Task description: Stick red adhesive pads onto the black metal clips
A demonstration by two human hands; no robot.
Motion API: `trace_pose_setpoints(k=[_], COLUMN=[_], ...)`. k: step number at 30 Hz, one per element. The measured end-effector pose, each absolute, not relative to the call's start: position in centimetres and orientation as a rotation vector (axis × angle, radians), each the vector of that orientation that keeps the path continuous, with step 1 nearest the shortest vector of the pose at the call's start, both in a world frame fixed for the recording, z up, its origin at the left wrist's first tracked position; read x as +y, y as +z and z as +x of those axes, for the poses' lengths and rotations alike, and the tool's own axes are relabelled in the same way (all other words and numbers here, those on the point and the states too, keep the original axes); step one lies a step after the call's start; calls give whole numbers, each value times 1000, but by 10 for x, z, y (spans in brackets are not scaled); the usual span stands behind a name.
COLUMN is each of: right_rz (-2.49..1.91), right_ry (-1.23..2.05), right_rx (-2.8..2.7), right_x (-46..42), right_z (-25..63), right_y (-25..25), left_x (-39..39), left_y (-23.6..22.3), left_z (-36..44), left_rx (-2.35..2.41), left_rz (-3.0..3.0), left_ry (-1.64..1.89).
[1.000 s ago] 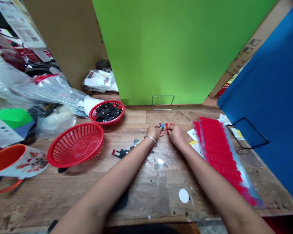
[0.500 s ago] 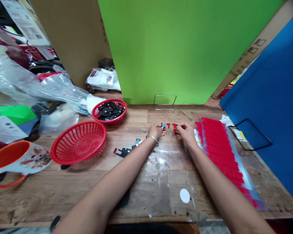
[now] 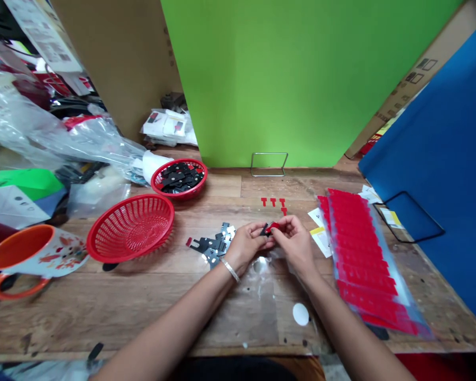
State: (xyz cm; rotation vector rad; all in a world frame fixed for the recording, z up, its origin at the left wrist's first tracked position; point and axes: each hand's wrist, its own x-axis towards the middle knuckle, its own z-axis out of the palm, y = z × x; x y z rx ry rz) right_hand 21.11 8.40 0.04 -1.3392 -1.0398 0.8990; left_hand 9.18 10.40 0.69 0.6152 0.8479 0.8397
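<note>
Over the middle of the wooden table, my left hand (image 3: 246, 243) is closed on a small flat black piece (image 3: 265, 229). My right hand (image 3: 295, 241) pinches a small red piece (image 3: 274, 226) against it, and the two hands nearly touch. Fingers cover part of both pieces. Just beyond them lie several small red T-shaped pieces (image 3: 273, 202). Left of my left hand is a loose pile of flat black pieces (image 3: 212, 245), one with a red tip.
A red basket (image 3: 182, 196) of black pieces stands behind a larger red basket (image 3: 130, 254), with an orange-and-white mug (image 3: 59, 254) at left. Red strips in clear plastic (image 3: 359, 243) lie at right, beside paper cards (image 3: 321, 241). Wire stands (image 3: 268, 174) lean near the green board (image 3: 269, 79).
Both hands have drawn back toward me from the red T-shaped pieces and come together. A red piece is now in my right hand, against the black piece in my left.
</note>
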Motion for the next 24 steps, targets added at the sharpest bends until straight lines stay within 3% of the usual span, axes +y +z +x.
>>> trace_pose_setpoints(k=[24], right_rz=[-1381], right_ry=[945], right_rx=[-1045], right_x=[62], right_z=[200], right_y=[-5], left_x=[85], left_y=[8], left_z=[87], left_rx=[838], left_rz=[581], left_ry=[841])
